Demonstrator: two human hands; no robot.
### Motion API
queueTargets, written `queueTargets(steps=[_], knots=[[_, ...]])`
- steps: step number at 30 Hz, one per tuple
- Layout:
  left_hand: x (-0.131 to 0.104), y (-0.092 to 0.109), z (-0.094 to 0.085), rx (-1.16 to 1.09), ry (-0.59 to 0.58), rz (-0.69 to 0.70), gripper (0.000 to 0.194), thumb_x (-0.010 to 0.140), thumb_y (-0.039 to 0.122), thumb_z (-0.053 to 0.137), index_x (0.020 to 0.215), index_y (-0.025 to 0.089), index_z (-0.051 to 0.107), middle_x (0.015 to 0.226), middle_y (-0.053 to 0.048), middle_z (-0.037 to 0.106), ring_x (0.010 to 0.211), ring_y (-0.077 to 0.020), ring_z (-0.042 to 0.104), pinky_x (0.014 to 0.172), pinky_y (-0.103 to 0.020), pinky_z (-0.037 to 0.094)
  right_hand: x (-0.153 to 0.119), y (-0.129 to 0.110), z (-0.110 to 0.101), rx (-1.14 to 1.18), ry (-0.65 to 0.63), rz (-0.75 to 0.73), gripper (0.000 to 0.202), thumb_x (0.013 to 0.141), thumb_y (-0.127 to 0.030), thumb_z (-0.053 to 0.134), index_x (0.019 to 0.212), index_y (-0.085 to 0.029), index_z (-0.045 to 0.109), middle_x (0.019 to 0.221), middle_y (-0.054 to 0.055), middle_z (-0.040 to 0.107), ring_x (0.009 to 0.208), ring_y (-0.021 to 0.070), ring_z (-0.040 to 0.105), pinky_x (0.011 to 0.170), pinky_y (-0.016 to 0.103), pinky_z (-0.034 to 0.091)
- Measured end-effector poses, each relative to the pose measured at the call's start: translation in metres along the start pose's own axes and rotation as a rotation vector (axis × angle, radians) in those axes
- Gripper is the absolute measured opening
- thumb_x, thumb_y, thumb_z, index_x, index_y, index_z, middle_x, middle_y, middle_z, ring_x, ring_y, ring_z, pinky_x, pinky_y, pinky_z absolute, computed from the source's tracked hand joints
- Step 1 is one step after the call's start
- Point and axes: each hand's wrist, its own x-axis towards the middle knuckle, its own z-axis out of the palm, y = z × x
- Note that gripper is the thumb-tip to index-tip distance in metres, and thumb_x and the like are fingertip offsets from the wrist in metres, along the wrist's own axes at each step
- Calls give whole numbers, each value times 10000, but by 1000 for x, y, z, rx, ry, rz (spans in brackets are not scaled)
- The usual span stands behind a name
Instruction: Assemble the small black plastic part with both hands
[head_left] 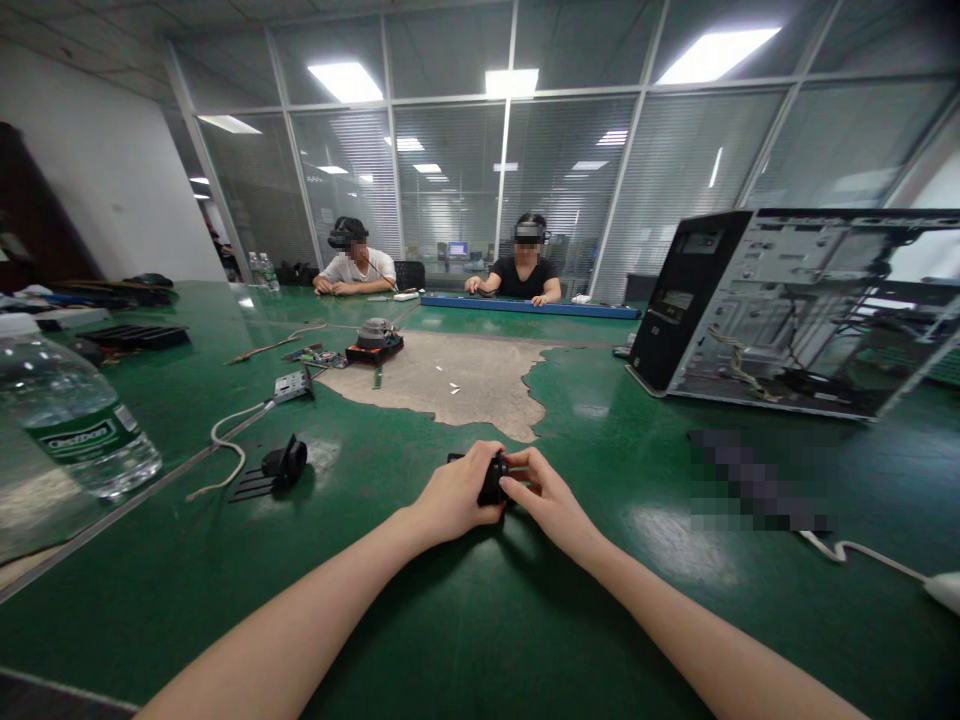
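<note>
A small black part [493, 480] is between my two hands, just above the green table [420, 620]. My left hand [461, 490] wraps round it from the left, fingers closed. From the right, the bent fingers of my right hand [538, 490] pinch its edge. What the part is cannot be made out, since the fingers cover much of it. Another black piece with thin prongs [285, 462] lies on the table to the left of my hands.
An open computer case [694, 300] stands at the right. A water bottle [82, 430] is at the left. Farther back are a heatsink with a fan [375, 342], a metal piece with a cable [292, 385] and a blue bar [525, 307]. Two people sit across the table.
</note>
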Motion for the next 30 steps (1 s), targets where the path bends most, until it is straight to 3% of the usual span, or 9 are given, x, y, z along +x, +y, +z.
queueTargets(steps=[4,9,15,23,30], knots=[[-1,1,-1,-2,2,2,612,634,237,595,1164,238,289,1157,-54,452,890,-221,562,738,-330,447,-3,-3,2,20,-5,-45,174,741,-247,536,892,-214,455,910,9,530,903,152,541,721,277,477],[0,1,0,-8,6,-7,593,648,256,588,1164,241,296,1154,-54,450,897,-217,559,739,-327,444,1,3,1,35,12,-11,171,763,-325,517,872,-208,456,857,4,542,813,137,558,688,279,482],[0,0,0,-1,0,-2,614,633,243,597,1164,234,290,1151,-55,454,905,-221,557,750,-331,446,3,4,1,12,28,31,237,756,-317,521,954,-202,460,967,38,541,862,147,557,747,304,472],[0,0,0,2,-1,-9,617,638,235,595,1171,244,282,1166,-49,445,913,-221,558,758,-330,442,-2,-1,2,-3,24,-66,163,746,-290,527,884,-216,481,918,17,533,931,172,537,712,281,485],[0,-1,1,-2,8,-7,621,637,241,598,1173,237,285,1163,-55,449,906,-220,560,752,-327,448,1,4,3,6,38,-22,211,749,-320,532,914,-210,458,932,30,529,881,161,553,710,295,484]])
